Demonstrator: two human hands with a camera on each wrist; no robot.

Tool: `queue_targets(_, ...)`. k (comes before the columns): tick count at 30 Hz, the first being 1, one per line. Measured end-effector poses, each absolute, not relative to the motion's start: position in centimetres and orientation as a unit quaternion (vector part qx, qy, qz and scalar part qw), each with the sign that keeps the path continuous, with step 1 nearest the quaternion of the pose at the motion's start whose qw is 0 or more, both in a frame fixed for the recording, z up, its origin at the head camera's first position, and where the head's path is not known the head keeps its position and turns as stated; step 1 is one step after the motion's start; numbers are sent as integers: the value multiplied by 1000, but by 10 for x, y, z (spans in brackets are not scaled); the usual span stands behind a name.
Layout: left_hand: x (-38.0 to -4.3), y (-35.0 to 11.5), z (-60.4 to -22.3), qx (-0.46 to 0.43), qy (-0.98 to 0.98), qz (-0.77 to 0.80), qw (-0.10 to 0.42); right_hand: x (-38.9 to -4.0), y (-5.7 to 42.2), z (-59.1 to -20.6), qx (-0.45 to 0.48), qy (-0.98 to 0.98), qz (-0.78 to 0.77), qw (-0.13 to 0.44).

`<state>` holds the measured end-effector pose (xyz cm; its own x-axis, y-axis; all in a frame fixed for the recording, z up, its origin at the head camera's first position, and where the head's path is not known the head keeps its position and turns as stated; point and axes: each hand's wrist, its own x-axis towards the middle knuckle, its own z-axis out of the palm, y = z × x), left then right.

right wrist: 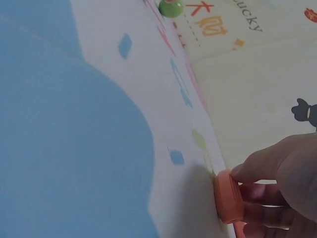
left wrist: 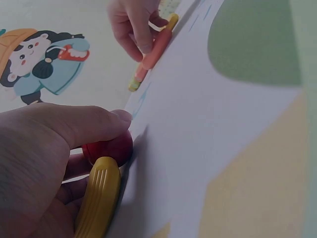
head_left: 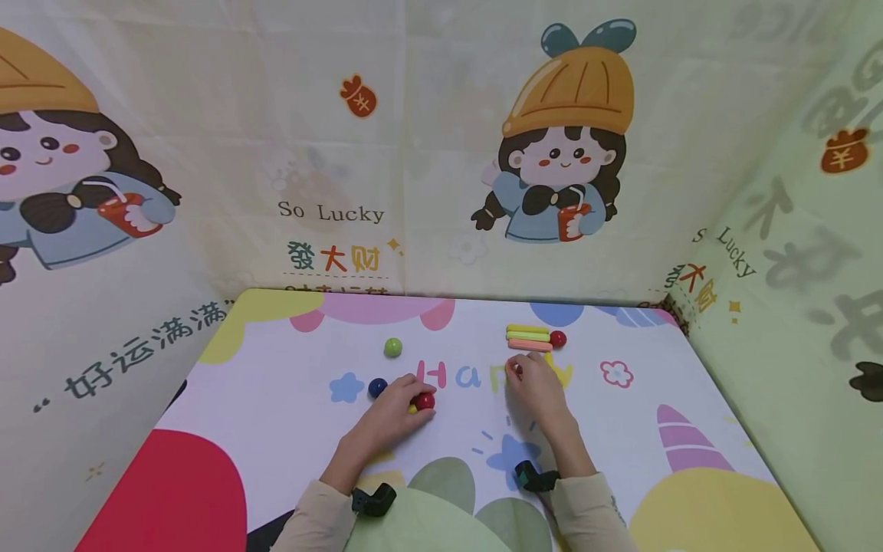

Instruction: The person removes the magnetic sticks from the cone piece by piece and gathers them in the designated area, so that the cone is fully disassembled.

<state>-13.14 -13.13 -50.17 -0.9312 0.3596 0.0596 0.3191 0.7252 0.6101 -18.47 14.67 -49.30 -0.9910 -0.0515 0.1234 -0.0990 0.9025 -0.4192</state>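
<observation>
The left hand (head_left: pixel 395 408), fingers curled, pinches a red ball (head_left: pixel 425 401) over the table (head_left: pixel 290 414), a yellow stick (left wrist: pixel 100 198) just beside it. The right hand (head_left: pixel 539 387), nearly closed, pinches an orange stick (right wrist: pixel 228 197). A blue ball (head_left: pixel 377 388) lies by the left hand; farther off, a green ball (head_left: pixel 392 347) and three sticks (head_left: pixel 527 336), another red ball (head_left: pixel 558 340) at their right end.

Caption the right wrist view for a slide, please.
Right grip pinching an orange stick, with a green ball at the picture's top edge.
</observation>
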Motion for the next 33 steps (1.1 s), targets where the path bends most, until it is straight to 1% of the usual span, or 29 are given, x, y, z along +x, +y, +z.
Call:
queue_targets(6, -132, -131, -501, 184, 929, 319, 29, -186, 156, -494, 30, -974, 213, 74)
queue_targets(15, -131, -131, -501, 184, 929, 319, 30, -186, 161, -494, -2, -975, 209, 83)
queue_targets(22, -131, -131, -501, 183, 929, 319, 31, -185, 165, -495, 5, -971, 213, 108)
queue_targets(29, -131, -130, -501, 180, 931, 314, 33, -185, 168, -494, -5, -969, 225, 101)
queue_targets(33, -131, -130, -501, 180, 932, 313, 35, -186, 170, -494, -7, -969, 219, 113)
